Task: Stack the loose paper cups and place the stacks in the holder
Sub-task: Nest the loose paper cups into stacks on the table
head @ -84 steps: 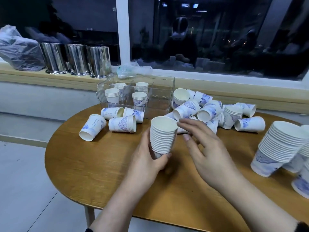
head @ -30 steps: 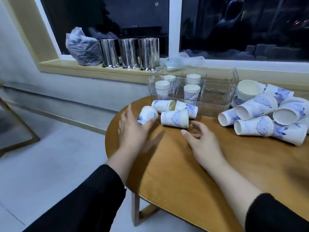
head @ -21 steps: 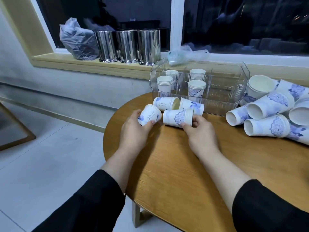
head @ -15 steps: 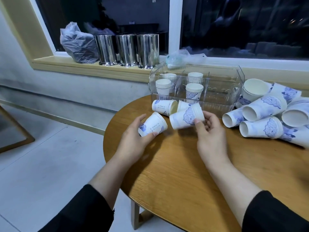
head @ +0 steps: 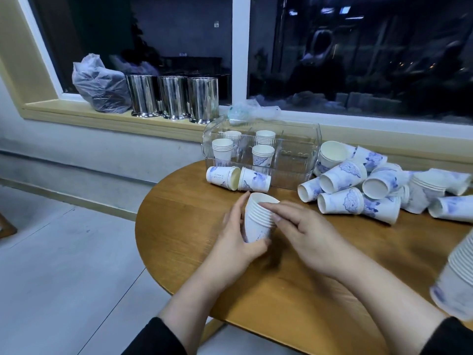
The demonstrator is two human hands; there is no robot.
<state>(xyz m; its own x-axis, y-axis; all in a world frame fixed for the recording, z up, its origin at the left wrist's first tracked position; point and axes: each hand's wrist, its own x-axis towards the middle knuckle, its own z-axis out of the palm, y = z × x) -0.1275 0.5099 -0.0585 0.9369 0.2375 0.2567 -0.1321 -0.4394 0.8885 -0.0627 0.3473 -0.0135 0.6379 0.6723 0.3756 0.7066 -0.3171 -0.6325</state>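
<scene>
- On the window sill at the far left sits a crumpled plastic bag, and just beside it three shiny metal canisters stand in a row.
- My left hand is wrapped around a short stack of cups; my thumb curls under its lower part and my fingers lie along its left side. The stack stands upright, a little tilted, above the round wooden tabletop, near its left edge.
- Beyond that stack, two loose cups lie on their sides, touching each other, right against the front wall of the holder.
- The clear plastic holder stands at the back of the tabletop below the sill. Four short stacks stand upright in its left compartments; the right part shows only its dividers.
- A bit of clear wrapping lies on the sill behind the holder.
- My right hand has its fingers stretched out nearly straight, the fingertips touching the rims on the right side of the stack I am holding.
- To the right of the holder lies a heap of loose cups, white with blue print, most of them tipped over with mouths facing me, piled against each other.
- At the far right edge, a tall leaning stack shows only in part, blurred and close to the camera.
- My dark sleeves show at the bottom on both arms.
</scene>
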